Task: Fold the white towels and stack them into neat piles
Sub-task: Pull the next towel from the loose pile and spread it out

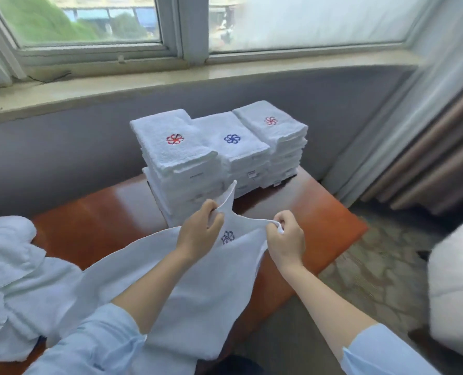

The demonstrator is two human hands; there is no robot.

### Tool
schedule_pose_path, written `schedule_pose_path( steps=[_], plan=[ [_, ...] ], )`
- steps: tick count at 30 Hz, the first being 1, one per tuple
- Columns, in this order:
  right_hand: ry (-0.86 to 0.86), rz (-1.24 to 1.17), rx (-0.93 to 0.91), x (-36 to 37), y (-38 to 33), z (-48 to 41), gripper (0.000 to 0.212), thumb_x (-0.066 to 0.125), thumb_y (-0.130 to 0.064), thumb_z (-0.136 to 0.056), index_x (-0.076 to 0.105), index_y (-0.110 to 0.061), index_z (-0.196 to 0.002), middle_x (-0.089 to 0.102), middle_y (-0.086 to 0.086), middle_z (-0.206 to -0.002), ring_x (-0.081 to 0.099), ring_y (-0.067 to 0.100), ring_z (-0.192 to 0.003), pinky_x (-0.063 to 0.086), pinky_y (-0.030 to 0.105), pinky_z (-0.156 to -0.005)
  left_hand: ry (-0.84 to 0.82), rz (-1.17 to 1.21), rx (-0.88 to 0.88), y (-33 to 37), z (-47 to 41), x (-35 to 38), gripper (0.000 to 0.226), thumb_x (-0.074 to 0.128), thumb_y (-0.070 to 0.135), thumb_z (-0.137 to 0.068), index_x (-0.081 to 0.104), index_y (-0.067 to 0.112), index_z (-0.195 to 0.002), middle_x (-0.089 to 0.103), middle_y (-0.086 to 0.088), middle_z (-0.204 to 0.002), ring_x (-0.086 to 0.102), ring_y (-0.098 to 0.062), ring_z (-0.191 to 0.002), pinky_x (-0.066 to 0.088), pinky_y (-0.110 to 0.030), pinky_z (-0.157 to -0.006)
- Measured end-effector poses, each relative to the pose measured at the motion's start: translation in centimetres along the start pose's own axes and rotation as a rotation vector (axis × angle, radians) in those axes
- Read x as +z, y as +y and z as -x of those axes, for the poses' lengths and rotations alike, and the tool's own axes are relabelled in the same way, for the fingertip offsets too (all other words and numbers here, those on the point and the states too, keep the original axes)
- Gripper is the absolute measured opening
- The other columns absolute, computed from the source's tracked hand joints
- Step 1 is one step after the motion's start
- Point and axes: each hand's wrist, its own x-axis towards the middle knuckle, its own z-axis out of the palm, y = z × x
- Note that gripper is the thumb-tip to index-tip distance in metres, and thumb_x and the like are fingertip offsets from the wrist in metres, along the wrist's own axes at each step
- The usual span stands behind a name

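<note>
Two pale blue sleeves [95, 345] reach in from the bottom of the view, forearms bare. Both hands hold one white towel [197, 293] above the near edge of a glossy red-brown desk [89, 223]. The left hand [197, 231] has its fingers curled round a bunched top corner, and a point of cloth sticks up past the knuckles. The right hand [285, 236] pinches the hem near the other corner between thumb and fingers. The hem runs taut between them, and a dark blue flower emblem [227, 237] shows just below it. The rest of the towel hangs over the near edge toward the person. At the far edge stand three piles of folded white towels, side by side and touching: the left pile [176, 147] topped by a red flower, the middle pile [233, 142] by a blue one, the right pile [272, 123] by a faint red one. A heap [16, 280] of loose white towels lies at the desk's left edge. Beyond the desk runs a window sill [170, 77].
</note>
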Motion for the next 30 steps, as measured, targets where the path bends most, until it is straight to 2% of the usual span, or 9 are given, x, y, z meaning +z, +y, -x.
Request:
schedule_pose_path(
  steps=[9, 12, 15, 18, 20, 22, 24, 26, 30],
  plan=[
    [0.184, 0.065, 0.153, -7.7, 5.8, -4.0, 0.009, 0.052, -0.014, -0.085, 0.05, -0.023, -0.082, 0.055, -0.006, -0.069, 0.052, 0.02, -0.064, 0.04, 0.033, -0.055, 0.035, -0.087, 0.14, 5.7, -5.3, 6.6, 0.011, 0.049, 0.025, -0.101, 0.048, 0.016, -0.105, 0.055, 0.001, -0.075, 0.054, -0.03, -0.075, 0.039, -0.039, -0.062],
    [0.17, 0.113, 0.168, -9.2, 8.3, -6.2, 0.012, 0.05, -0.015, -0.085, 0.048, -0.025, -0.079, 0.054, -0.007, -0.068, 0.051, 0.018, -0.062, 0.038, 0.029, -0.052, 0.052, -0.132, 0.12, 6.6, -7.5, 9.3, 0.011, 0.053, 0.023, -0.099, 0.054, 0.016, -0.108, 0.065, -0.001, -0.087, 0.059, -0.03, -0.085, 0.046, -0.041, -0.069],
    [0.118, 0.198, 0.186, -10.9, 11.3, -8.9, 0.012, 0.05, -0.016, -0.083, 0.046, -0.026, -0.078, 0.054, -0.006, -0.066, 0.051, 0.019, -0.06, 0.035, 0.028, -0.052, 0.086, -0.265, 0.12, 7.3, -9.5, 12.2, 0.014, 0.056, 0.018, -0.096, 0.062, 0.017, -0.109, 0.07, 0.0, -0.096, 0.062, -0.029, -0.093, 0.042, -0.039, -0.079],
    [-0.051, 0.369, 0.191, -12.0, 13.9, -11.5, 0.007, 0.054, -0.022, -0.082, 0.052, -0.027, -0.087, 0.059, -0.008, -0.083, 0.055, 0.018, -0.077, 0.046, 0.034, -0.064, 0.103, -0.463, 0.094, 7.3, -10.7, 14.9, 0.033, 0.056, 0.008, -0.09, 0.064, 0.023, -0.119, 0.066, 0.003, -0.113, 0.058, -0.025, -0.105, 0.031, -0.036, -0.092],
    [-0.128, 0.556, 0.052, -11.9, 15.3, -12.9, 0.02, 0.06, -0.027, -0.083, 0.058, -0.027, -0.103, 0.057, -0.01, -0.103, 0.053, 0.015, -0.098, 0.047, 0.035, -0.083, 0.109, -0.494, 0.064, 7.3, -10.4, 16.4, 0.043, 0.057, 0.004, -0.087, 0.062, 0.023, -0.125, 0.059, 0.0, -0.121, 0.053, -0.027, -0.112, 0.028, -0.037, -0.098],
    [-0.227, 0.608, -0.144, -11.0, 15.7, -14.0, 0.027, 0.06, -0.027, -0.086, 0.062, -0.027, -0.113, 0.058, -0.011, -0.112, 0.051, 0.015, -0.107, 0.039, 0.032, -0.094, 0.049, -0.516, 0.066, 6.9, -9.6, 17.7, 0.037, 0.059, 0.006, -0.087, 0.065, 0.022, -0.121, 0.058, -0.003, -0.118, 0.051, -0.029, -0.111, 0.031, -0.038, -0.096],
    [-0.43, 0.568, -0.294, -9.6, 15.3, -14.7, 0.028, 0.054, -0.023, -0.092, 0.064, -0.026, -0.118, 0.061, -0.011, -0.118, 0.051, 0.016, -0.112, 0.036, 0.031, -0.094, -0.084, -0.543, 0.049, 6.3, -8.5, 18.8, 0.029, 0.058, 0.013, -0.091, 0.067, 0.023, -0.116, 0.059, -0.001, -0.115, 0.053, -0.028, -0.111, 0.038, -0.038, -0.09],
    [-0.659, 0.507, -0.326, -7.7, 14.8, -15.0, 0.032, 0.049, -0.017, -0.096, 0.064, -0.025, -0.123, 0.06, -0.009, -0.126, 0.05, 0.018, -0.119, 0.041, 0.034, -0.094, -0.244, -0.6, -0.04, 5.6, -7.4, 19.7, 0.03, 0.055, 0.026, -0.094, 0.062, 0.029, -0.123, 0.057, 0.005, -0.121, 0.051, -0.021, -0.116, 0.04, -0.033, -0.089],
    [-0.912, 0.478, -0.295, -5.1, 14.9, -14.9, 0.037, 0.039, -0.006, -0.094, 0.061, -0.019, -0.121, 0.058, -0.005, -0.125, 0.052, 0.021, -0.118, 0.049, 0.036, -0.09, -0.399, -0.678, -0.189, 4.4, -5.8, 21.4, 0.057, 0.06, 0.041, -0.087, 0.043, 0.029, -0.14, 0.038, 0.003, -0.143, 0.039, -0.02, -0.13, 0.039, -0.033, -0.096]
  ],
)
